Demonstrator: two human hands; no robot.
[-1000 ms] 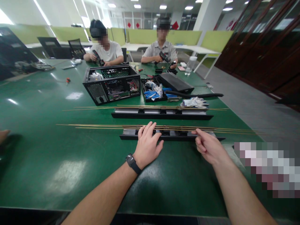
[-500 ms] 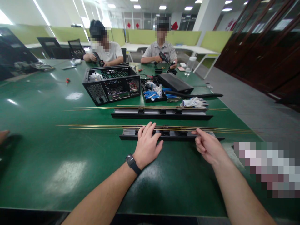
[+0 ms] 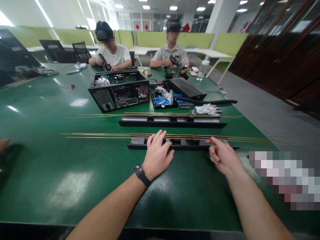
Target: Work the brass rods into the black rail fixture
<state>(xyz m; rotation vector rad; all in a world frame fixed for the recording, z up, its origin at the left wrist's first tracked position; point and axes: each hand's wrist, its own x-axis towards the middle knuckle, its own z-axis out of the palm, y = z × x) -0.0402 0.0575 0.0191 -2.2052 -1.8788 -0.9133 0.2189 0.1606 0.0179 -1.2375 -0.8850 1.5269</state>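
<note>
My left hand, a dark watch on its wrist, lies with fingers spread over several thin gold-coloured rods and the nearer black-and-silver rail. The rods run lengthwise along this rail and stick out far past both ends. At the rail's right part, my right hand is closed, its other fingers curled under the forefinger and the fingertips at a rod. Exactly how they grip it is partly hidden. Behind, a second rail lies parallel, with more gold-coloured rods along it.
An open black computer case stands beyond the rails. Beside it lie gloves in a tray, a black panel and another glove. Two people sit across the green table; another hand shows at the left edge.
The left end of one front rod has slid a little to the left. My right hand has shifted very slightly right; my left hand stays in place.
</note>
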